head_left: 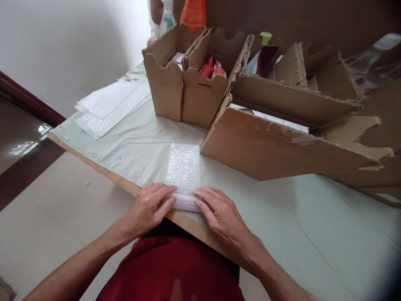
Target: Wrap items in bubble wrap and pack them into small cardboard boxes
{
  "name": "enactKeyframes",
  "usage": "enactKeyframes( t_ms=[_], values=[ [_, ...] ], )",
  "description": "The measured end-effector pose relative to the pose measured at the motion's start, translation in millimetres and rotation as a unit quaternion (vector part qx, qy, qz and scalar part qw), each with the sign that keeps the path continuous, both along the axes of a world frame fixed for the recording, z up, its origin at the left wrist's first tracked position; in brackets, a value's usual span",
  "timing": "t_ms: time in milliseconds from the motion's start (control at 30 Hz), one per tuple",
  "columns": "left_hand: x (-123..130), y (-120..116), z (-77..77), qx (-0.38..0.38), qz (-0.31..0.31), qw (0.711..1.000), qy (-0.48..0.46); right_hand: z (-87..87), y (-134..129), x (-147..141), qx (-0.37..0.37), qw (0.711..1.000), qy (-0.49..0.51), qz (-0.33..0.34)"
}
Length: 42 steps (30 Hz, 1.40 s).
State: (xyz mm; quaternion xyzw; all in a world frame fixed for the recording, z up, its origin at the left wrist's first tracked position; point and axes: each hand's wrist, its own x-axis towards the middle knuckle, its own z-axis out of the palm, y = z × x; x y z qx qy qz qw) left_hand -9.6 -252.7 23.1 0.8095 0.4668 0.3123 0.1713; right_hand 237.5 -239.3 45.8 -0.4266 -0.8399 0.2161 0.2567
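A strip of clear bubble wrap (184, 165) lies on the cloth-covered table in front of me, its near end rolled or folded into a thick bundle at the table's edge. My left hand (153, 202) grips the left end of that bundle, fingers over the top and thumb on the near side. Gripping the right end is my right hand (216, 207), its fingers and thumb curled in the same way. Whatever the bundle encloses, if anything, cannot be made out.
Flat bubble wrap sheets (109, 102) lie stacked at the table's left. Behind stand open cardboard boxes (164, 90) with red packets (207, 69) in one. A long cardboard box (288, 144) stands to the right. An orange container (193, 14) and a spray bottle (168, 19) are at the back.
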Motion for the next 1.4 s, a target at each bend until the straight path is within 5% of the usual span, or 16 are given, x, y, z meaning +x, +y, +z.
enactKeyframes(
  t_ms=[67, 167, 333, 533, 700, 867, 933, 1067, 1167, 1300, 1400],
  values=[
    [3, 5, -3.0, 0.005, 0.035, 0.999, 0.016, -7.2, -2, 1, 0.088, 0.995, 0.003, -0.039],
    [8, 12, -6.7, 0.002, 0.060, 0.998, 0.027, -16.6, -3, -1, 0.142, 0.990, -0.021, -0.012],
    [7, 9, -1.1, 0.054, 0.077, 0.995, 0.030, -20.9, 9, -5, 0.125, 0.991, -0.040, 0.039],
    [-1, 3, 4.9, 0.001, -0.002, 1.000, 0.003, -6.9, 12, -4, -0.037, 0.999, -0.029, 0.017],
    [6, 24, -5.3, 0.002, 0.068, 0.996, 0.066, -4.8, -2, -9, 0.125, 0.988, -0.072, -0.060],
    [7, 14, -0.6, -0.047, 0.151, 0.985, -0.066, -13.6, 7, -14, 0.111, 0.991, -0.078, 0.016],
    [8, -1, 5.4, -0.153, 0.197, 0.944, -0.215, -14.9, 15, -13, 0.058, 0.998, -0.012, -0.019],
    [21, -20, 15.0, -0.363, 0.207, 0.760, -0.498, -7.4, 10, -13, -0.135, 0.979, 0.116, -0.100],
    [36, -15, 18.7, -0.435, 0.162, 0.666, -0.584, -2.3, -7, -13, -0.200, 0.964, 0.155, -0.086],
    [52, -7, 20.9, -0.449, 0.123, 0.642, -0.609, -4.1, -23, 4, -0.105, 0.965, 0.170, -0.167],
    [63, -12, 18.7, -0.444, 0.106, 0.665, -0.590, -4.9, -33, 18, -0.224, 0.927, 0.251, -0.165]
  ],
)
